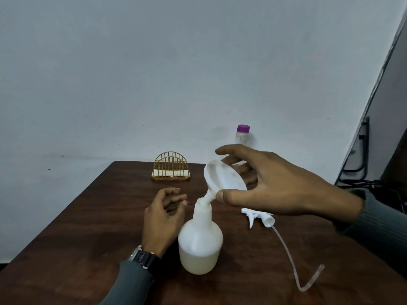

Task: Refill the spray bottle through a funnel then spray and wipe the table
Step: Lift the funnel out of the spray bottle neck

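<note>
A white spray bottle (200,241) stands uncapped on the brown table (88,227), partly filled with pale liquid. A white funnel (223,178) leans tilted with its spout in the bottle's neck. My right hand (271,186) pinches the funnel's rim between thumb and fingers. My left hand (164,216) hovers just left of the bottle's neck, fingers loosely curled, holding nothing. The white trigger sprayer head (258,216) lies on the table to the right of the bottle, its clear dip tube (293,258) trailing toward the front right.
A clear bottle with a purple cap (243,134) stands at the back right, partly behind my right hand. A gold wire napkin holder (170,169) with white napkins sits at the table's far edge against the wall. Dark cables and a stand are at the far right.
</note>
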Demonstrator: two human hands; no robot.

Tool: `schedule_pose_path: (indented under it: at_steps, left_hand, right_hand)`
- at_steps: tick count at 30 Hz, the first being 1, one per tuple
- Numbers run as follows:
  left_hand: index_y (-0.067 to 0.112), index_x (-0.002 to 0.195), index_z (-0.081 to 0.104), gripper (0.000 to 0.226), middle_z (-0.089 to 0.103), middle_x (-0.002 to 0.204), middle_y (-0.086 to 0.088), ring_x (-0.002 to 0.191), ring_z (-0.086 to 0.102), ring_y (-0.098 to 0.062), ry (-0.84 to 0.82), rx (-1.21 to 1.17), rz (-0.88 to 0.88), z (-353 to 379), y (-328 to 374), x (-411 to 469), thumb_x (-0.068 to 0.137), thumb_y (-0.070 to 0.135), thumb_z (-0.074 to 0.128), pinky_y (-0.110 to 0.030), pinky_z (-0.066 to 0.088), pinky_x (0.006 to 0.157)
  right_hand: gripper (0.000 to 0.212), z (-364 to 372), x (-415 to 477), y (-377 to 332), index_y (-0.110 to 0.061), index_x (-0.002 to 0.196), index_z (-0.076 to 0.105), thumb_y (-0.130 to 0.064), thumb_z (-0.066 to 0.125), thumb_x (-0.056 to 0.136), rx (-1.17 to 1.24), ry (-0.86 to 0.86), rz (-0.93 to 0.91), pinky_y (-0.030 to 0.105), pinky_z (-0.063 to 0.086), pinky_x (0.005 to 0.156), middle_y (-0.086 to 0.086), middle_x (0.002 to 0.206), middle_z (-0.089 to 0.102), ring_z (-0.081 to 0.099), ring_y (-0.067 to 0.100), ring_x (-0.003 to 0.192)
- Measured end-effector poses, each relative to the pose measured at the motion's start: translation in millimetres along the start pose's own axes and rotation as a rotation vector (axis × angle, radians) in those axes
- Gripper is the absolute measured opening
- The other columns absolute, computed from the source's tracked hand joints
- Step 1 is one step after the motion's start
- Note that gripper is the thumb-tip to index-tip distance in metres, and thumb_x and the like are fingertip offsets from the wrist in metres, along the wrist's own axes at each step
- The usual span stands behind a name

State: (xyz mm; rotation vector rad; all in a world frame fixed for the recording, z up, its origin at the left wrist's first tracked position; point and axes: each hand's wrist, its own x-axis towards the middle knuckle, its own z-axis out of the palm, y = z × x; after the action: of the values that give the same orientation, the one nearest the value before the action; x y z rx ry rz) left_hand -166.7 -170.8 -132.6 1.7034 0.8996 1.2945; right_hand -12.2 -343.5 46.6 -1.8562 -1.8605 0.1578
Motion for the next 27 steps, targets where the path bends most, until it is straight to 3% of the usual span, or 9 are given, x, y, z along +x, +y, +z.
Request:
schedule_pose_path:
  at_steps: [5, 8, 11, 15, 18, 22, 24, 27]
  left_hand:
    - [0.028, 0.11, 0.064, 0.031, 0.078, 0.097, 0.017, 0.093, 0.07, 0.009, -0.008, 0.012, 0.002, -0.1, -0.1, 3.5, 0.089, 0.01, 0.078, -0.011, 0.054, 0.082]
    - [0.025, 0.109, 0.065, 0.028, 0.078, 0.097, 0.016, 0.092, 0.07, 0.009, -0.01, 0.018, 0.014, 0.5, 4.4, 15.0, 0.089, 0.01, 0.077, -0.015, 0.054, 0.083]
    - [0.022, 0.104, 0.067, 0.022, 0.078, 0.096, 0.014, 0.09, 0.071, 0.007, -0.02, 0.032, 0.065, 1.6, 12.9, 32.1, 0.089, 0.01, 0.077, -0.012, 0.055, 0.082]
    - [0.021, 0.102, 0.069, 0.02, 0.078, 0.095, 0.013, 0.09, 0.072, 0.006, -0.079, 0.083, 0.136, 8.3, 22.7, 61.2, 0.088, 0.01, 0.078, -0.01, 0.055, 0.081]
    - [0.022, 0.103, 0.07, 0.02, 0.077, 0.098, 0.014, 0.092, 0.072, 0.005, -0.129, 0.138, 0.179, 18.6, 24.3, 82.1, 0.088, 0.012, 0.078, -0.015, 0.057, 0.083]
    - [0.025, 0.102, 0.069, 0.018, 0.076, 0.102, 0.017, 0.095, 0.072, 0.003, -0.158, 0.198, 0.195, 33.4, 13.8, 105.0, 0.088, 0.017, 0.077, -0.022, 0.06, 0.084]
    - [0.026, 0.103, 0.069, 0.019, 0.074, 0.104, 0.018, 0.098, 0.071, 0.0, -0.168, 0.226, 0.2, 41.5, 5.9, 113.6, 0.088, 0.018, 0.078, -0.028, 0.061, 0.085]
    - [0.026, 0.111, 0.067, 0.025, 0.071, 0.113, 0.018, 0.099, 0.07, 0.0, -0.182, 0.244, 0.19, 57.1, -7.7, 121.9, 0.089, 0.02, 0.077, -0.023, 0.058, 0.084]
  right_hand:
    - [0.083, -6.1, 5.7, 5.4, -0.055, 0.143, 0.043, -0.067, 0.073, 0.067, 0.136, 0.07, 0.024, 0.035, 0.059, 0.091, -0.024, 0.124, 0.061, 0.07, -0.001, 0.099]
    - [0.078, -5.1, 11.8, 15.9, -0.055, 0.146, 0.043, -0.058, 0.078, 0.077, 0.206, 0.063, 0.05, 0.037, 0.055, 0.098, -0.018, 0.124, 0.061, 0.074, 0.003, 0.093]
    - [0.075, 3.4, 17.2, 27.3, -0.056, 0.144, 0.045, -0.057, 0.08, 0.077, 0.295, 0.06, 0.088, 0.034, 0.05, 0.104, -0.017, 0.122, 0.059, 0.073, 0.003, 0.1]
    - [0.07, 16.7, 30.7, 50.0, -0.049, 0.136, 0.054, -0.052, 0.074, 0.069, 0.393, 0.15, 0.153, 0.03, 0.052, 0.099, -0.016, 0.119, 0.061, 0.07, 0.002, 0.106]
    - [0.066, 27.3, 44.8, 82.9, -0.04, 0.133, 0.057, -0.046, 0.078, 0.07, 0.456, 0.238, 0.23, 0.03, 0.055, 0.095, -0.011, 0.122, 0.065, 0.068, 0.004, 0.108]
    - [0.06, 41.2, 70.8, 146.6, -0.034, 0.131, 0.057, -0.037, 0.086, 0.079, 0.462, 0.336, 0.352, 0.018, 0.047, 0.081, -0.011, 0.126, 0.065, 0.062, 0.003, 0.114]
    - [0.066, 47.2, 85.5, 180.4, -0.031, 0.134, 0.053, -0.04, 0.087, 0.078, 0.443, 0.388, 0.412, 0.015, 0.043, 0.08, -0.012, 0.127, 0.059, 0.059, 0.005, 0.115]
    - [0.076, 54.7, 106.0, 227.6, -0.021, 0.139, 0.045, -0.039, 0.087, 0.079, 0.398, 0.464, 0.519, 0.018, 0.042, 0.079, -0.008, 0.126, 0.051, 0.053, 0.011, 0.112]
